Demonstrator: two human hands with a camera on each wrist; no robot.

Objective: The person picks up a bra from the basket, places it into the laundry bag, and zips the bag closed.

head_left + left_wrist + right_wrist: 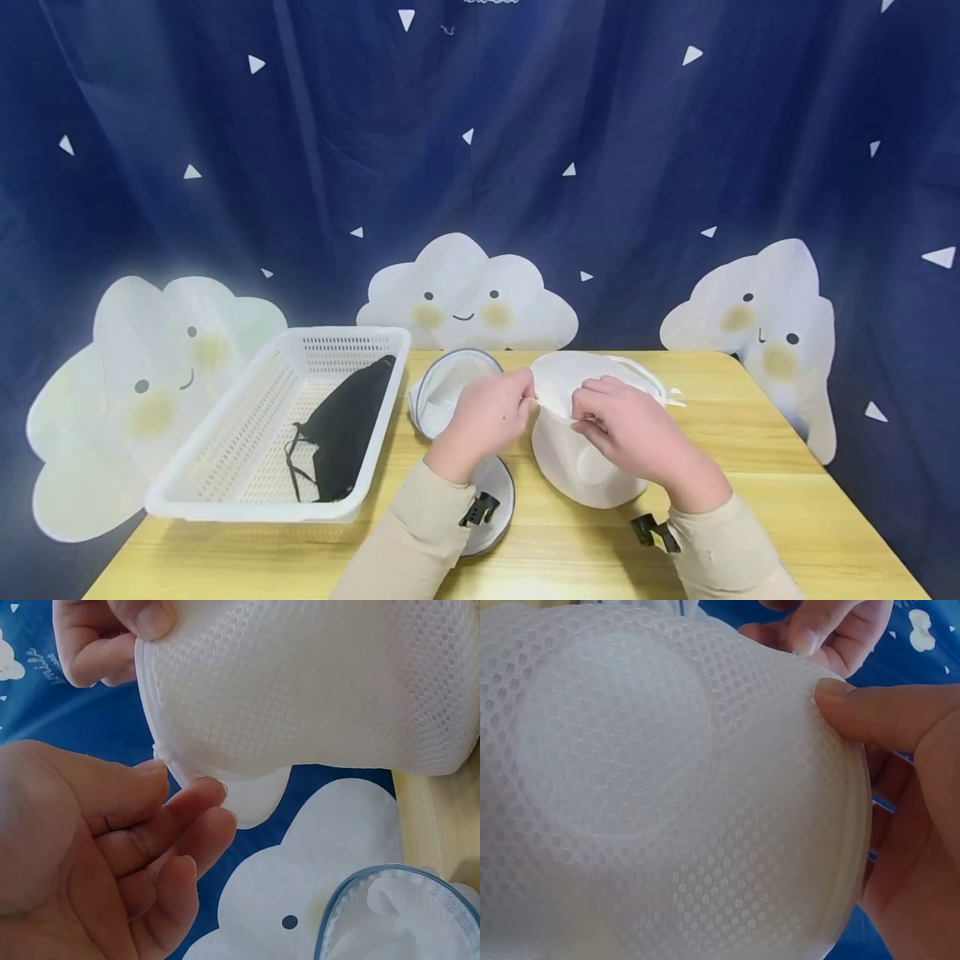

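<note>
A white mesh laundry bag (pixel 588 475), rounded and standing up off the table, is between the two hands. At its rim, my left hand (pixel 487 417) pinches a small piece at the zipper edge (pixel 160 752) between thumb and forefinger, the other fingers loosely bent. My right hand (pixel 630 429) grips the same rim a little further along, thumb (pixel 840 705) on the near mesh and fingers behind it. A raised round patch (pixel 615 735) shows on the mesh in the right wrist view. What lies inside the bag cannot be made out.
A white plastic basket (pixel 247 510) stands at the left with a black strapped garment (pixel 352 433) in it. A blue-rimmed white mesh item (pixel 442 404) and another grey-rimmed one (pixel 497 517) lie by the left arm. A dark blue curtain (pixel 480 192) hangs behind the wooden table (pixel 750 517).
</note>
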